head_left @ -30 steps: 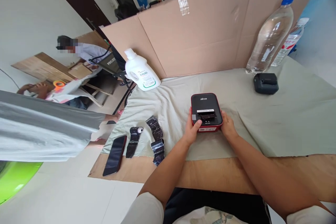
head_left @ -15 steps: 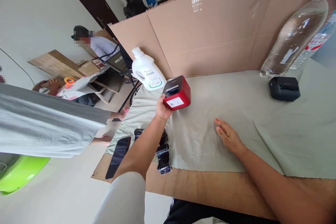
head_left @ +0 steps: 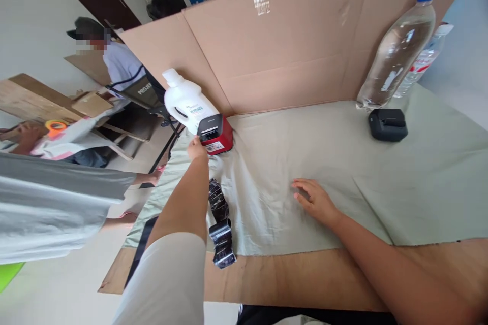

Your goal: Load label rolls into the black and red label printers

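My left hand (head_left: 196,150) reaches far out to the left and grips the near side of a small red and black printer (head_left: 214,134), which rests on the pale green cloth (head_left: 274,162) beside a white jug (head_left: 185,101). My right hand (head_left: 314,199) lies flat on the cloth, fingers apart, holding nothing. Black glossy rolls (head_left: 220,223) lie on the cloth just right of my left forearm.
A folded cardboard wall (head_left: 285,45) stands at the back of the table. Two clear plastic bottles (head_left: 398,51) and a small black device (head_left: 388,124) sit at the back right. A dark phone (head_left: 139,251) is partly hidden under my left arm. Other people are at the left.
Both hands held the red printer in front of me. My left hand carried it away to the far left and set it by the white jug; my right hand dropped flat onto the cloth.
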